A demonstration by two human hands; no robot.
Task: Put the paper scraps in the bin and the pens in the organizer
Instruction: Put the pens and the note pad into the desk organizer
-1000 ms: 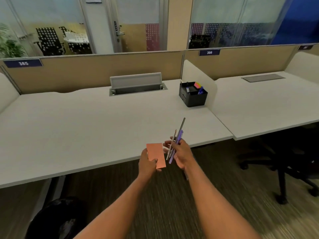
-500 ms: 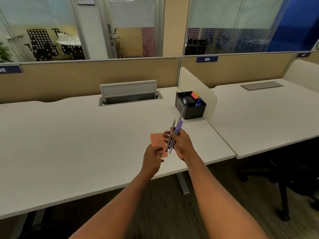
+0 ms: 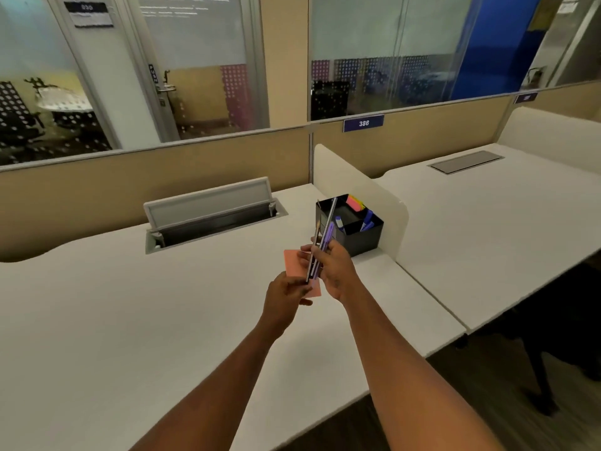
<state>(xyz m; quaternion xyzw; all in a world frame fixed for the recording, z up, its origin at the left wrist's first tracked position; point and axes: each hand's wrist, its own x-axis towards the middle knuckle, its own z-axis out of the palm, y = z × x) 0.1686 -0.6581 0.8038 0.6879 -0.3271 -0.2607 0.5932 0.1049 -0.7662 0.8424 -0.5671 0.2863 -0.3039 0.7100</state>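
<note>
Pens (image 3: 320,247): a loose bundle of several, clasped upright in your right hand (image 3: 335,271) above the worktop (image 3: 130,314), tips reaching toward the black organizer (image 3: 353,227) at the far right corner beside the divider (image 3: 364,190). Paper scrap (image 3: 294,263): an orange sheet pinched by the fingers (image 3: 300,283) of your left hand (image 3: 284,297), just behind the pens and possibly touching them; contact is unclear. Risks: the bundle may fan apart and a pen slide out, since the clasp covers only the lower shafts; the scrap may snag on the pens as the hands separate; dropped together, pens could miss a compartment. The bin is out of view.
</note>
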